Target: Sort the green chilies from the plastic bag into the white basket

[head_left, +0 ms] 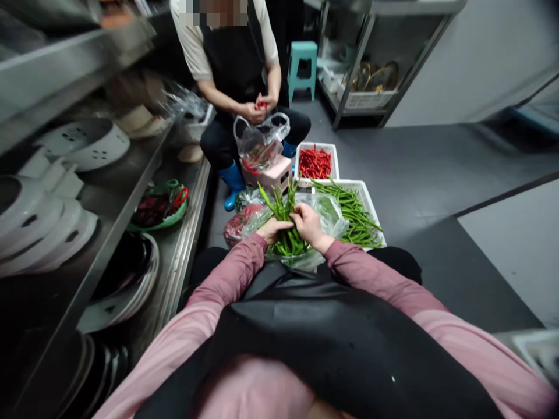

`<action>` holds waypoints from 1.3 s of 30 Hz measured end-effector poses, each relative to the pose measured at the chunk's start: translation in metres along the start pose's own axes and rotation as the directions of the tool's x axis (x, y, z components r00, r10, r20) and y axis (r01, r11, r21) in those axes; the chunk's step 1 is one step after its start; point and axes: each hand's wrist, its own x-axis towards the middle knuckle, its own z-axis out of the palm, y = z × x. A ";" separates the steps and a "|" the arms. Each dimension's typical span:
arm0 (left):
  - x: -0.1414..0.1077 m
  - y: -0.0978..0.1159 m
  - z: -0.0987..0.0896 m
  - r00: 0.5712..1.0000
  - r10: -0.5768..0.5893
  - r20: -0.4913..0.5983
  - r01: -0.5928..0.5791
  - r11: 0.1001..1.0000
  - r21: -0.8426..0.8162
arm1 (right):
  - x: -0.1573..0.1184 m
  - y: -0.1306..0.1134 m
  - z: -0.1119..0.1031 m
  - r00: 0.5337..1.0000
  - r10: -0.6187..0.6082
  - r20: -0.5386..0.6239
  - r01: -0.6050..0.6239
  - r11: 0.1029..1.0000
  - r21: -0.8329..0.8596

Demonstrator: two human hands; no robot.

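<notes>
A bunch of long green chili peppers (pixel 279 205) stands up between my hands, over an open clear plastic bag (pixel 334 214) that holds more green peppers. My left hand (pixel 274 230) is wrapped round the lower part of the bunch. With its fingers pinched together, my right hand (pixel 308 224) touches the bunch from the right; whether it grips a single pepper is too small to tell. Just right of the bag, a white basket (pixel 371 203) holds many green peppers. Behind it is a smaller white basket (pixel 335 160) of red chilies.
Opposite me sits a person (pixel 236 64) handling something red above a plastic bag (pixel 262 145) on a pink stool (pixel 279 173). Metal shelving (pixel 144 174) with white containers runs along the left. A teal stool (pixel 303 58) and a rack (pixel 362 75) stand behind.
</notes>
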 end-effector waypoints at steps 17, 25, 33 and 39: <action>0.006 -0.006 0.007 0.998 -0.014 -0.063 0.017 0.999 0.041 | 0.018 -0.006 -0.012 0.971 -0.036 0.235 0.093 0.967 -0.236; 0.003 -0.007 0.017 0.981 0.105 -0.164 -0.072 0.978 0.194 | 0.039 -0.009 -0.028 0.947 0.146 0.287 -0.190 0.973 0.134; 0.003 -0.010 0.026 0.956 0.133 -0.262 -0.068 0.967 0.245 | 0.037 -0.020 -0.024 0.948 -0.016 0.319 0.136 0.923 -0.359; 0.000 -0.006 0.025 0.959 0.111 -0.262 -0.048 0.971 0.234 | 0.034 0.013 -0.038 0.993 0.098 0.063 -0.092 0.990 -0.103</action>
